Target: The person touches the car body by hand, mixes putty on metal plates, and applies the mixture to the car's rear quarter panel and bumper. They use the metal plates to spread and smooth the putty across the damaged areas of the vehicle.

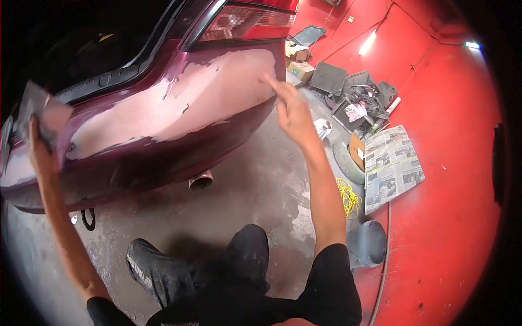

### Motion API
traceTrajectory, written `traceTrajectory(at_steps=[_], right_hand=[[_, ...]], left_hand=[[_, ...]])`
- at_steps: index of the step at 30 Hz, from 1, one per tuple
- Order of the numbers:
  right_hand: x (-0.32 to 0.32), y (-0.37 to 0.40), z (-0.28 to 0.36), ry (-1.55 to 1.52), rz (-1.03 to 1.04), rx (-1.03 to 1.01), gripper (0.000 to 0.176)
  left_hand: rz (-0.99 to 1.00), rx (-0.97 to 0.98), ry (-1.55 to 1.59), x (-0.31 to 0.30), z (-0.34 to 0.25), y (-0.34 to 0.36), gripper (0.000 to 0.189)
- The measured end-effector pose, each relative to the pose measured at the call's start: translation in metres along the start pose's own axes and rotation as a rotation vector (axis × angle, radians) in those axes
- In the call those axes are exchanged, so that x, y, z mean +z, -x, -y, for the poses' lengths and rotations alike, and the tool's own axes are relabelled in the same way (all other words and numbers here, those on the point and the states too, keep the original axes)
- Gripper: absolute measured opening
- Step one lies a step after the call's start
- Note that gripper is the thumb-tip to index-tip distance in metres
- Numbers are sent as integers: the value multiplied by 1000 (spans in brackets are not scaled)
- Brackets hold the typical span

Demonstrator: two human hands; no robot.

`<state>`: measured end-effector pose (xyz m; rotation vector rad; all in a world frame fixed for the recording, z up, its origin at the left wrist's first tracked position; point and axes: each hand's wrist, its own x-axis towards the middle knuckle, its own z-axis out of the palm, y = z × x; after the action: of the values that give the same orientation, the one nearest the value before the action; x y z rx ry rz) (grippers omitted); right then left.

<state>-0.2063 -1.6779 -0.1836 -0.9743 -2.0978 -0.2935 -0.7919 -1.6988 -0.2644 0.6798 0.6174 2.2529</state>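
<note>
A dark purple car bumper (212, 127) fills the upper left, with a wide smoothed patch of pinkish filler (217, 87) across it. My right hand (293, 111) is at the patch's right end, index finger stretched out and its tip at the filler surface; I see nothing held in it. At the far left, my left hand (41, 149) grips a flat grey board (37, 106) with a pinkish area on its right side. The board is tilted up in front of the bumper's left part, and some of my left fingers are hidden behind it.
A red tail light (250, 23) sits above the filler, and an exhaust tip (201, 180) sticks out below. On the right are newspaper (394, 168), a yellow cord (349, 198), a dark bucket (367, 243), a hose (383, 271) and crates of parts (359, 103) along the red wall (451, 163).
</note>
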Motion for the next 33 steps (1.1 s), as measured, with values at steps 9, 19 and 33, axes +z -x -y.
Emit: traceTrajectory(at_steps=[9, 19, 33], right_hand=[[16, -63, -28, 194, 102, 24, 58], [48, -38, -1, 309, 20, 11, 64], [87, 73, 25, 299, -132, -59, 77]], left_hand=[[-28, 86, -206, -69, -9, -46, 49], [29, 121, -321, -71, -6, -44, 52], [-45, 117, -331, -42, -7, -24, 52]])
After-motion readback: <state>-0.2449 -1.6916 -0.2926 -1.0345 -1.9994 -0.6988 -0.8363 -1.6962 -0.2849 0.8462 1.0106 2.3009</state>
